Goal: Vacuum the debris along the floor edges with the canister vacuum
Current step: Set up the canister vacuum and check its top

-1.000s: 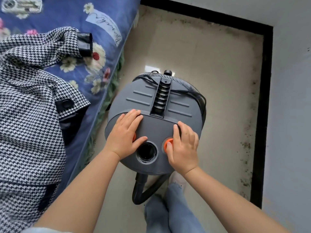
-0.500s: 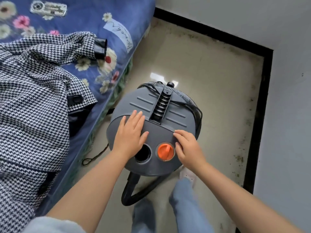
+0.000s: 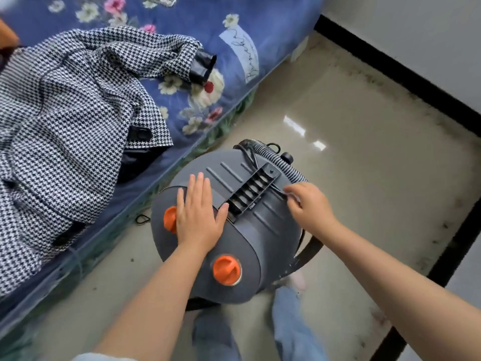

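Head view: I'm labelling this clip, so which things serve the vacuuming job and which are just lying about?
Job:
canister vacuum
ribbed hose
left hand, flat on the lid
right hand, pinching at a cord
floor-edge debris

Lying about:
houndstooth coat
floral bedspread

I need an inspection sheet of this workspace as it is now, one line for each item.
Surface: glossy beige floor, dark debris along the black skirting.
Job's things: grey canister vacuum, two orange knobs, ribbed hose over its top.
Clutter: houndstooth jacket on the floral bed.
Hands: left hand flat on the vacuum; right hand pinches a black cord.
Cables: thin loop by the bed.
Surroundings: white wall.
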Motion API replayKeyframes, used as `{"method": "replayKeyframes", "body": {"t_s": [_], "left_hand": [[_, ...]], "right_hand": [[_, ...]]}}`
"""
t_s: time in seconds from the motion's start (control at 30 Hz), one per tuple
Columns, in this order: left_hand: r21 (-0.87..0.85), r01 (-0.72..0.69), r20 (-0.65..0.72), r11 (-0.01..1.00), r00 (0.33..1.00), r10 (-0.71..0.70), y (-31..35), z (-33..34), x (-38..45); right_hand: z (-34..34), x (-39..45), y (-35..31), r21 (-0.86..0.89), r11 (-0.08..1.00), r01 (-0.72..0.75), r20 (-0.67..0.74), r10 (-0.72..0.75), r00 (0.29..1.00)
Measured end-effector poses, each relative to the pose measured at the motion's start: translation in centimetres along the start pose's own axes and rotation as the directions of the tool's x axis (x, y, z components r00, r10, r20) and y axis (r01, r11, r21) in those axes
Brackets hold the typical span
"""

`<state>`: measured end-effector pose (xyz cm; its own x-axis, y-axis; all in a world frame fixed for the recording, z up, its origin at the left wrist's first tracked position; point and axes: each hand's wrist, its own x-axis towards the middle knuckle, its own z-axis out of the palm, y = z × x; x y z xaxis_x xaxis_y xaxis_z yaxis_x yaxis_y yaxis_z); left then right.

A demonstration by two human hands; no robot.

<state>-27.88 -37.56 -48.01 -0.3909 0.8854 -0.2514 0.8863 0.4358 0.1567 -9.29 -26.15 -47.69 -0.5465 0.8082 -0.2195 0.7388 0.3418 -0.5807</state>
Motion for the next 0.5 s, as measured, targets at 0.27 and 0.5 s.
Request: {"method": "replayKeyframes", "body": {"t_s": [0.27, 0.5], "left_hand": [[0.077, 0.138, 0.018, 0.987, 0.990, -0.139, -2.1, 0.3, -0.8], [0.109, 0.147, 0.006, 0.983, 0.989, -0.149, -1.8, -0.3, -1.2]], "right_hand": [[0.5, 6.9, -3.0, 0.031, 0.987, -0.156, 0.059, 0.154, 0.986], [2.5, 2.3, -2.2, -0.048, 0.972, -0.231, 0.059, 0.234, 0.971]]}}
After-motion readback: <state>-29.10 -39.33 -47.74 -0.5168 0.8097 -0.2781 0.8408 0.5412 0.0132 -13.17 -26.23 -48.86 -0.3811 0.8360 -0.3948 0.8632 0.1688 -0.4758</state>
